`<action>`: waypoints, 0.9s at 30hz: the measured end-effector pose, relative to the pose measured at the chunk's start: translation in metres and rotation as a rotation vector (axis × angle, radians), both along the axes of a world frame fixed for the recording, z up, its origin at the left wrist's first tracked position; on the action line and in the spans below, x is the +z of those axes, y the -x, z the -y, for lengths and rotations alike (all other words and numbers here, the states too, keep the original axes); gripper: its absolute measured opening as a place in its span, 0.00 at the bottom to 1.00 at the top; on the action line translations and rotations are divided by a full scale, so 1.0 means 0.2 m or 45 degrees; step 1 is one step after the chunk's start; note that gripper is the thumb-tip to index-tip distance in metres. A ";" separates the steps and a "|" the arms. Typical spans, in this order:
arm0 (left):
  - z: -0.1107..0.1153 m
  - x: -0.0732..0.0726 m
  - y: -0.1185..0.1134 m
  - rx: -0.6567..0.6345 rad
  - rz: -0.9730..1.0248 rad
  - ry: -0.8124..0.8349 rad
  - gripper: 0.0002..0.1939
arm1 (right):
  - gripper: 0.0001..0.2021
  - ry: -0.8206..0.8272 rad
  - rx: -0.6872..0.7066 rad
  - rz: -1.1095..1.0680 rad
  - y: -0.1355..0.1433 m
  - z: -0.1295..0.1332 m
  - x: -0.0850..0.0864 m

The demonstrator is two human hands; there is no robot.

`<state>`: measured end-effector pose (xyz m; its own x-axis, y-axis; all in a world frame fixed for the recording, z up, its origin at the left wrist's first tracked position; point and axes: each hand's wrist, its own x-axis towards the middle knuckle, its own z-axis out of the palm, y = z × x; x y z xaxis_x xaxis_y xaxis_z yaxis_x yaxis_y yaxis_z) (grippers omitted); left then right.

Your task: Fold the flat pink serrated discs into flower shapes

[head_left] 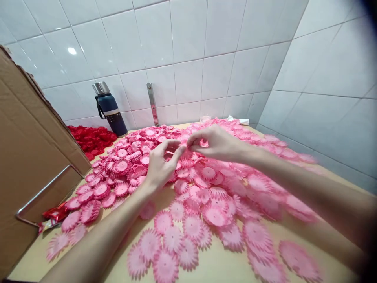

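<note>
My left hand (161,163) and my right hand (216,143) meet above a heap of pink scalloped flower-petal discs (122,166). Thumb and fingers of each hand are pinched together, their tips nearly touching. Between them shows a pink petal disc (185,137), partly hidden by the fingers and blending with the heap behind. The loose discs are round, with fringed edges, paler middles and, on several, a small centre hole. Some lie stacked to the left; others spread flat below and to the right of my hands.
A dark blue flask (110,108) stands by the tiled wall beside a pile of red petals (94,137). A cardboard box (32,157) borders the left side, with a bent metal rod (44,190) and a red wrapper (55,213) near it. A metal strip (152,103) leans on the wall.
</note>
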<state>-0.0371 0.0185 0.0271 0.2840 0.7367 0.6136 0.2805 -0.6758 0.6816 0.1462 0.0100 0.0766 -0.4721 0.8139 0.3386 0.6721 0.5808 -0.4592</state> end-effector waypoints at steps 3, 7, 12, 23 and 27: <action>0.01 -0.01 0.01 -0.146 -0.255 0.075 0.13 | 0.09 0.129 -0.195 0.433 -0.07 -0.06 0.10; 0.00 -0.03 0.03 -0.291 -0.687 0.016 0.16 | 0.12 0.069 -0.280 0.565 -0.11 -0.08 0.21; -0.03 -0.02 0.03 -0.095 -0.557 -0.058 0.05 | 0.12 0.159 -0.088 0.508 -0.09 -0.09 0.23; -0.06 -0.02 0.03 0.278 -0.195 -0.200 0.05 | 0.09 0.475 0.102 0.829 -0.02 -0.21 0.03; -0.06 -0.03 0.02 0.294 -0.193 -0.191 0.06 | 0.02 0.405 0.084 0.828 0.00 -0.21 0.01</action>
